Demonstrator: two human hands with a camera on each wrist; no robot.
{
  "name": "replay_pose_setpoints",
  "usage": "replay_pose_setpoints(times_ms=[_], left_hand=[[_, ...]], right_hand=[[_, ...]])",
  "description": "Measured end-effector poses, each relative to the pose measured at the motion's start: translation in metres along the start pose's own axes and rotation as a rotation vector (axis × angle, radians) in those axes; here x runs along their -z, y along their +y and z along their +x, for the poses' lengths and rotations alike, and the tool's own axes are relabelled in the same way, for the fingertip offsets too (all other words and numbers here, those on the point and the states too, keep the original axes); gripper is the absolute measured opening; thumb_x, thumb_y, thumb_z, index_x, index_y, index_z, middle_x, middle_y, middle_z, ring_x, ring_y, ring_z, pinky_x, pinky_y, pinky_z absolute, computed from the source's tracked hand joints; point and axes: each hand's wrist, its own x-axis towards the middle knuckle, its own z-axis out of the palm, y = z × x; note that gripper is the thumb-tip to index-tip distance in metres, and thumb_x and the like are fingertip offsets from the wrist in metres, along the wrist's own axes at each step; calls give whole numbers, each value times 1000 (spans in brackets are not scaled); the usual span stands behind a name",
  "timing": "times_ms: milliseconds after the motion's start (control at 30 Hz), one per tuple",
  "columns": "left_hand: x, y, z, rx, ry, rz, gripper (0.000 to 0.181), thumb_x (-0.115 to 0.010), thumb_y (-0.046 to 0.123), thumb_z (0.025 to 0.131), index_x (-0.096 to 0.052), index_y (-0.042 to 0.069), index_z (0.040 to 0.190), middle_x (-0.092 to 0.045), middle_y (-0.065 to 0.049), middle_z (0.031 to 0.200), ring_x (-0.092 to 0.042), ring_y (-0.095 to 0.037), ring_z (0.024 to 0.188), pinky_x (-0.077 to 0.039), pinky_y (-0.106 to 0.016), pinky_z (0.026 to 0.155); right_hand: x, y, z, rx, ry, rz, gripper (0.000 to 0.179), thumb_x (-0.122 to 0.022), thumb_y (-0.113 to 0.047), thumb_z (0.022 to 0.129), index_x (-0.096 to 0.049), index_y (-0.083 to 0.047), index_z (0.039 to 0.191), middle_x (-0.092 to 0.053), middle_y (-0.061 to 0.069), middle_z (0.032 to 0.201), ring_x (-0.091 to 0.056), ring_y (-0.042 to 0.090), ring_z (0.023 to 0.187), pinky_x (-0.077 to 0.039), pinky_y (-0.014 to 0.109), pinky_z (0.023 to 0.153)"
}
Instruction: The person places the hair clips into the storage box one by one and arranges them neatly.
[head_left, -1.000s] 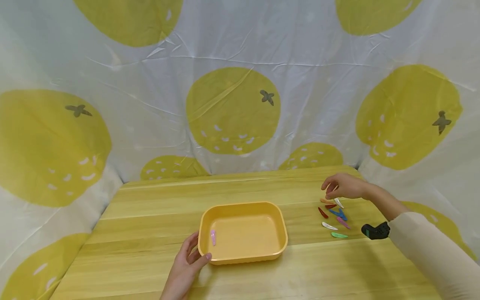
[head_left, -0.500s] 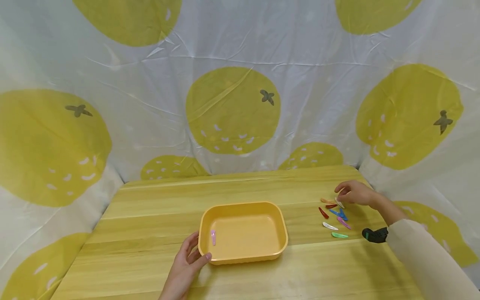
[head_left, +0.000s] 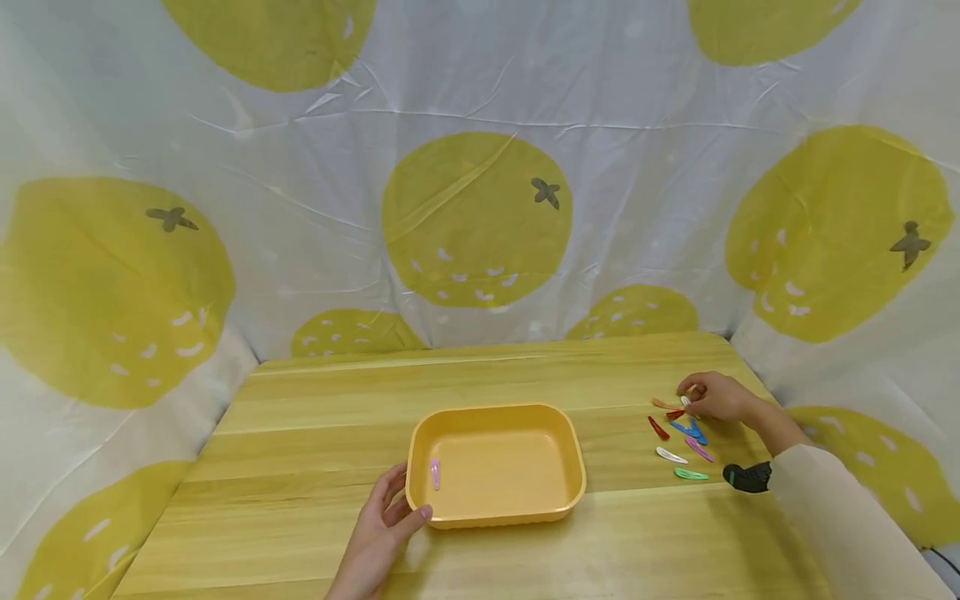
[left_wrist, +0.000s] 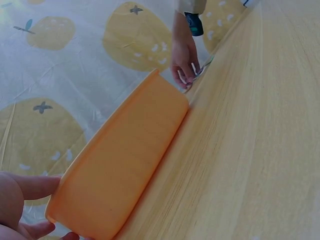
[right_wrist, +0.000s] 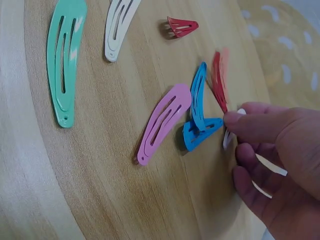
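Observation:
My left hand (head_left: 382, 525) grips the near left corner of a yellow-orange plastic tray (head_left: 498, 520), thumb on its rim and fingers along the outer wall. Inside the tray at the left lies a pink snap hair clip (head_left: 435, 475). Over to the right, my right hand (head_left: 722, 398) pinches a white hair clip (right_wrist: 227, 138) between thumb and fingers, low over the table. Beside it in the right wrist view lie two crossed blue clips (right_wrist: 198, 102), a red clip (right_wrist: 217, 77) against an orange one (right_wrist: 225, 65), and a pink clip (right_wrist: 183, 93).
Closer to me on the table (head_left: 315, 433) are a green clip (head_left: 691, 474) and another white clip (head_left: 671, 456); a second red clip (head_left: 658, 428) lies left of the group. A patterned cloth (head_left: 315, 208) hangs behind the table and at both sides.
My right hand has moved from above the orange clip rightward and slightly toward me, onto the far white clip. My left hand stays at the tray; the head view has shifted slightly.

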Motion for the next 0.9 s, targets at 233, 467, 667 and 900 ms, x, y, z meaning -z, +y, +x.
replay_pose_setpoints(times_ms=[233, 467, 667, 900], left_hand=[[0, -1, 1, 0, 2, 2, 82, -77, 8, 94, -28, 3, 159, -33, -26, 159, -40, -49, 141, -47, -52, 107], [0, -1, 1, 3, 1, -1, 82, -76, 8, 94, -26, 2, 159, -33, -26, 159, -39, -49, 141, -47, -52, 107], [0, 0, 0, -1, -5, -3, 83, -76, 8, 94, -25, 2, 159, -32, -26, 159, -38, -50, 142, -46, -53, 107], [1, 1, 0, 3, -4, 5, 83, -77, 9, 94, -25, 2, 159, -31, -26, 160, -38, -50, 142, -45, -54, 108]], right_hand=[[-1, -2, 0, -13, 6, 4, 8, -71, 0, 92, -67, 3, 97, -63, 3, 81, -56, 19, 72, -47, 35, 66], [-1, -3, -1, -54, -12, 82, 6, -68, -1, 96, -64, 4, 98, -61, 4, 75, -56, 21, 64, -45, 30, 57], [3, -4, 0, -44, -24, 147, 4, -64, 1, 100, -62, 3, 98, -62, 5, 71, -57, 22, 62, -48, 30, 55], [13, -12, 4, -43, -22, 199, 7, -64, 1, 100, -60, 7, 100, -65, 9, 75, -60, 23, 64, -55, 33, 59]])
